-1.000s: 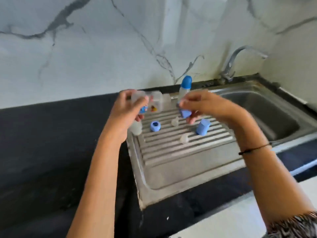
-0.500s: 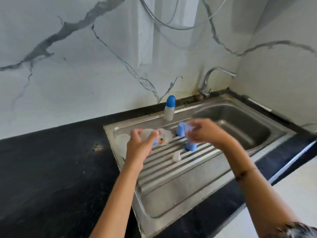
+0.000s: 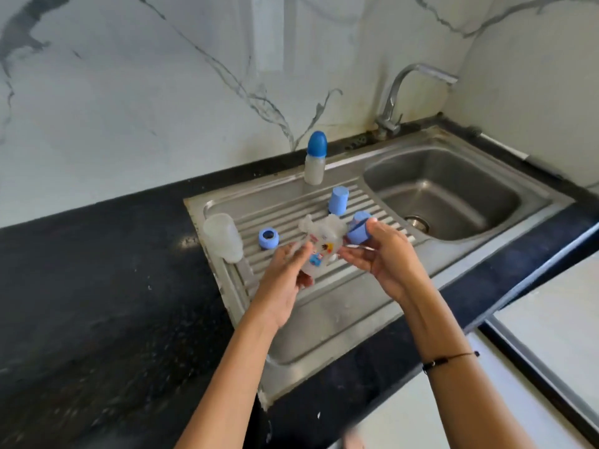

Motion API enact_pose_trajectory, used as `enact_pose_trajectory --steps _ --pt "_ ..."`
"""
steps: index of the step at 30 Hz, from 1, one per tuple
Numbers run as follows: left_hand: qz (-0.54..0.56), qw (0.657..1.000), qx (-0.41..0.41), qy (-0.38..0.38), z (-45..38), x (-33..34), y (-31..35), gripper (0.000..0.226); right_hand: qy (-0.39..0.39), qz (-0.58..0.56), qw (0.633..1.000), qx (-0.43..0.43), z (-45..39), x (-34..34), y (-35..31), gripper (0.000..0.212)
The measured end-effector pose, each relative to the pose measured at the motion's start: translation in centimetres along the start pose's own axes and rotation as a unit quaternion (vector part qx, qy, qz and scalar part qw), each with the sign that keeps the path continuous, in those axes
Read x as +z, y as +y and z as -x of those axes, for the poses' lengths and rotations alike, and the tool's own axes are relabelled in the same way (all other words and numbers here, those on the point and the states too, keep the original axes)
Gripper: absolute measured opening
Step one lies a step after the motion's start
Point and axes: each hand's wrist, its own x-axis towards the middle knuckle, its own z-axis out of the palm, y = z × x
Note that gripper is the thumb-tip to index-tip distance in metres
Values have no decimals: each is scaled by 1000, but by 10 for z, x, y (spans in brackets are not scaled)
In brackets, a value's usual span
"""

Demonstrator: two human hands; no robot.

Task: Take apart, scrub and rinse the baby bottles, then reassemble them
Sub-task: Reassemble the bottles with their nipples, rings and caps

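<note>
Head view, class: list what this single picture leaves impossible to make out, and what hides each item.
- Printed bottle: motion blur; left hand covers its base.
- Blue cap: right hand covers its lower part.
- Tap: any water flow too faint to tell.

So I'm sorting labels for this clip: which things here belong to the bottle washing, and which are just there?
Part of the job:
- printed bottle in the left hand
- blue cap in the right hand
- blue cap standing on the drainboard
- blue collar ring
- clear bottle lying down
- capped bottle
- sink
- tap

Just there:
- black counter
- marble wall
</note>
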Motion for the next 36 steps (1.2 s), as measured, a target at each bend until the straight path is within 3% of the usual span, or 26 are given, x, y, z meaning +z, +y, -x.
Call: enact_pose_trajectory --steps 5,7,11,14,21,24,26,29,31,34,36 --pt "-220 973 47 -53 1 5 -33 43 -9 30 999 16 -6 -13 5 29" --pt "-329 939 84 -47 0 10 -39 46 -26 35 999 28 -6 -19 9 28" --pt "-530 832 161 14 -2 15 -48 39 -38 55 997 43 -10 -32 22 22" --pt "-569 807 153 29 -1 19 -55 48 -45 57 996 49 -12 -40 31 20" --pt "-527 843 104 29 -3 14 -54 68 -67 75 994 31 -17 -44 34 15" --pt "-524 850 55 -15 -2 6 -40 85 -62 107 992 8 -21 -43 30 14" --pt "-482 875 26 -42 2 -1 -25 84 -45 129 990 -27 -25 -42 23 11" --pt "-375 921 102 4 6 0 0 54 -72 148 984 -72 -30 -34 8 12" --pt "-359 917 172 37 2 8 13 46 -121 167 976 -74 -32 -24 -1 16" --pt "-381 897 224 -18 -9 24 25 55 -194 188 960 -76 -35 -6 -7 22" --pt "-374 892 253 -10 -16 30 25 51 -230 180 954 -75 -40 0 -9 25"
